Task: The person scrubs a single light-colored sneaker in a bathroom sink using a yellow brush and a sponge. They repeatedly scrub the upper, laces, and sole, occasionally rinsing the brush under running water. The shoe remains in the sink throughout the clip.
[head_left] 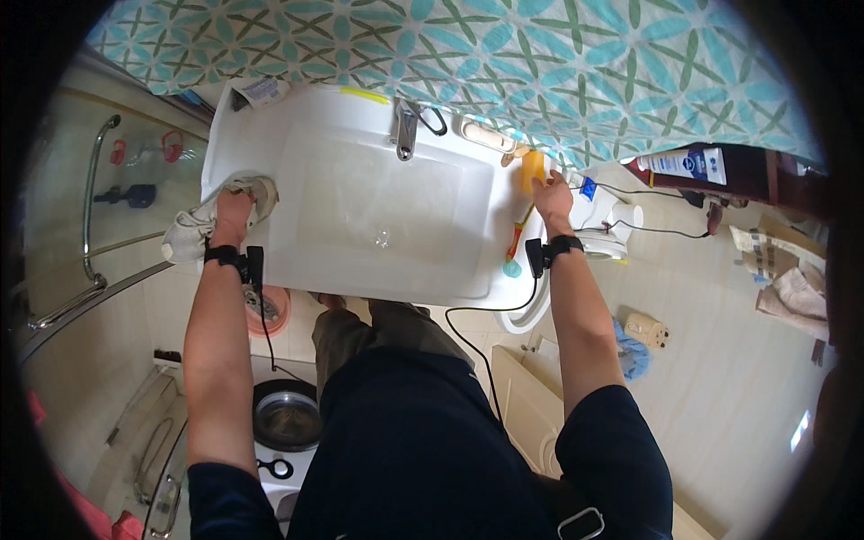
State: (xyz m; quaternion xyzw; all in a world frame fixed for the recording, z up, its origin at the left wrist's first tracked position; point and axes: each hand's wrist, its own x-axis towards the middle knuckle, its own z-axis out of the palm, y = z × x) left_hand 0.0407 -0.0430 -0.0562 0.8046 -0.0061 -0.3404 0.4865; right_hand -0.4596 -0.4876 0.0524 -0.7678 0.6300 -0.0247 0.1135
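Single head-worn fisheye view, looking steeply down, close over white sink [360, 135], edges curving

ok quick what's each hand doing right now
Left hand: closed on a white cloth at the sink's left edge.
Right hand: on an orange bottle; grip cannot be told.

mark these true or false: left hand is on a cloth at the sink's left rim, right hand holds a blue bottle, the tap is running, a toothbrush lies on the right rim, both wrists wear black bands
1. The left hand rests on a cloth at the left rim of the sink. True.
2. The right hand holds a blue bottle. False: the thing at its fingers is orange-yellow.
3. The tap is running. False: no stream shows.
4. A toothbrush lies on the right rim. True.
5. Both wrists wear black bands. True.
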